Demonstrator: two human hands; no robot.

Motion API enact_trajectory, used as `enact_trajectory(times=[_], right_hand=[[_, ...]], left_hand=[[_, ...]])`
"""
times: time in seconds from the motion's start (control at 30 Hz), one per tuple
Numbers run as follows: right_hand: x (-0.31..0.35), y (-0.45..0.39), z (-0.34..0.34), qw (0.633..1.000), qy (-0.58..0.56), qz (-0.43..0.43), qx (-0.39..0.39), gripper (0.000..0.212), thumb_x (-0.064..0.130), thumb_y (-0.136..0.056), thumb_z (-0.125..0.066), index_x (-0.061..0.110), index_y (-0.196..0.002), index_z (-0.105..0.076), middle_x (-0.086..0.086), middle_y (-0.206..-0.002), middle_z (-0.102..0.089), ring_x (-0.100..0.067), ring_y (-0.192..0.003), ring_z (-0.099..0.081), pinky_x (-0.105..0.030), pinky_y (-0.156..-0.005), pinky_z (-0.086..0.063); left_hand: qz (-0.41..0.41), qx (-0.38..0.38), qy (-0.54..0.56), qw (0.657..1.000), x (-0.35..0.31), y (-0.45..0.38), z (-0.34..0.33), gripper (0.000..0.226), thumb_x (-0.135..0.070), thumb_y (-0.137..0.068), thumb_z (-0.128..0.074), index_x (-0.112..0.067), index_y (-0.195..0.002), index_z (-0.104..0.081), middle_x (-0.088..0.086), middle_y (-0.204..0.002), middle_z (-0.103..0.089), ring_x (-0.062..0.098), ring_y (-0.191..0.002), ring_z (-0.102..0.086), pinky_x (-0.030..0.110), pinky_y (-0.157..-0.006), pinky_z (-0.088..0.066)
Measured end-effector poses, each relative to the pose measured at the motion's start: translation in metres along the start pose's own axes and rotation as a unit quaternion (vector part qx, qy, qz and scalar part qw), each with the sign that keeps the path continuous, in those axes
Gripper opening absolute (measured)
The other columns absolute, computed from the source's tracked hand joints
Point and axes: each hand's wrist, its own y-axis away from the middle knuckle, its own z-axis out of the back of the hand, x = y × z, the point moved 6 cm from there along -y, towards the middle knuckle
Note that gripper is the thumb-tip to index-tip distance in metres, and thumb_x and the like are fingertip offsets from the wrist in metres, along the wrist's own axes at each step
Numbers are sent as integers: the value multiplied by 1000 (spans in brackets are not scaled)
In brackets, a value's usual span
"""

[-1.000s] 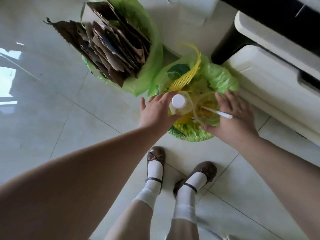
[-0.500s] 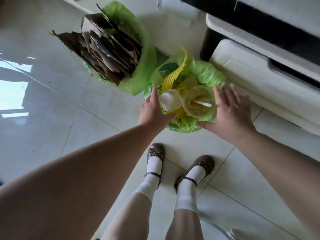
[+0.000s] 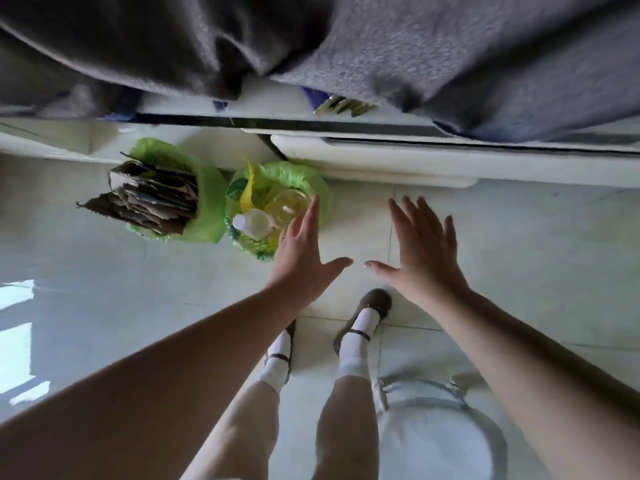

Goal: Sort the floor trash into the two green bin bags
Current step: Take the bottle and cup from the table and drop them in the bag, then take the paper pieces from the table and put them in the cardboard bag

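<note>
Two green bin bags stand on the tiled floor against white furniture. The left bag [image 3: 207, 202] is stuffed with torn brown cardboard [image 3: 152, 199]. The right bag [image 3: 311, 178] holds a clear plastic bottle with a white cap [image 3: 252, 221], a clear plastic cup [image 3: 289, 202] and yellow mesh netting [image 3: 250, 195]. My left hand [image 3: 304, 254] is flat and open, its fingertips over the right bag's near rim. My right hand [image 3: 422, 247] is open, held above bare floor to the right of the bags. Neither hand holds anything.
White furniture [image 3: 381, 161] with a dark gap runs along the back, and grey fabric [image 3: 346, 43] hangs over the top of the view. My feet in brown shoes [image 3: 374, 303] stand below the hands. A pale round object [image 3: 433, 434] sits on the floor at lower right.
Both hands have come off the bottle and cup in the right bag and pulled back, fingers spread. The view has risen and shifted, so the bags look smaller and further left.
</note>
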Motion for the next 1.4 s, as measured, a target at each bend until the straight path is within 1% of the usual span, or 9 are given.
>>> enact_trajectory(times=[0.2, 0.4, 0.53, 0.8, 0.9, 1.03, 1.1, 1.27, 1.4], right_hand=[[-86, 94, 46, 991, -39, -121, -51, 98, 60, -76, -60, 18, -150, -12, -8, -158, -12, -23, -147, -5, -51, -117, -4], [-176, 180, 84, 966, -76, -222, -109, 94, 60, -76, -60, 17, -148, -18, -8, -157, -20, -25, -146, -10, -53, -115, -9], [-223, 220, 93, 946, -120, -276, -118, 92, 60, -79, -56, 19, -149, -13, -7, -158, -14, -24, -147, -3, -52, -116, -4], [-298, 244, 106, 926, -167, -303, -150, 93, 63, -80, -52, 21, -150, -7, -4, -159, -8, -22, -147, 3, -50, -117, -1], [-327, 239, 114, 922, -180, -303, -159, 92, 61, -80, -54, 22, -150, -8, -4, -159, -8, -22, -147, 3, -50, -117, -2], [-373, 226, 126, 918, -186, -312, -158, 91, 60, -80, -56, 22, -150, -11, -5, -159, -11, -22, -147, 1, -50, -116, -2], [-398, 217, 134, 915, -194, -318, -152, 91, 60, -80, -56, 23, -150, -10, -4, -159, -10, -21, -147, 2, -49, -116, -1], [-482, 199, 161, 912, -196, -340, -117, 90, 63, -81, -51, 27, -150, -4, 1, -160, -3, -18, -147, 8, -45, -116, 5], [-552, 188, 204, 904, -197, -355, -133, 88, 60, -82, -52, 26, -150, -7, 0, -160, -5, -18, -147, 5, -45, -116, 3]], left_hand=[[-119, 70, -86, 987, -116, 33, -27, 97, -38, -79, -72, -25, -151, -7, 3, -156, -21, 22, -141, -22, 35, -112, -24], [-202, 120, -120, 965, -224, 61, -82, 95, -39, -79, -71, -28, -150, -10, 1, -156, -20, 22, -142, -21, 36, -113, -23], [-256, 134, -128, 949, -285, 72, -117, 93, -37, -78, -72, -25, -150, -13, 1, -153, -25, 20, -140, -24, 34, -114, -23], [-275, 157, -151, 937, -356, 62, -173, 91, -36, -80, -71, -26, -149, -13, 2, -153, -24, 20, -140, -24, 41, -115, -26], [-289, 162, -155, 931, -383, 52, -195, 90, -33, -79, -71, -24, -149, -15, 1, -152, -27, 19, -138, -26, 38, -115, -25], [-286, 181, -158, 927, -421, 31, -224, 87, -30, -81, -70, -24, -149, -15, -4, -153, -24, 15, -141, -20, 30, -115, -20], [-282, 189, -157, 927, -444, 14, -241, 88, -31, -81, -70, -26, -149, -16, -6, -153, -25, 13, -140, -20, 31, -115, -21], [-267, 201, -170, 927, -519, -41, -280, 89, -35, -80, -71, -29, -149, -15, -6, -154, -24, 15, -141, -21, 35, -115, -25], [-278, 199, -181, 922, -597, -80, -306, 88, -36, -80, -71, -29, -149, -16, -3, -154, -23, 18, -141, -20, 35, -115, -24]])
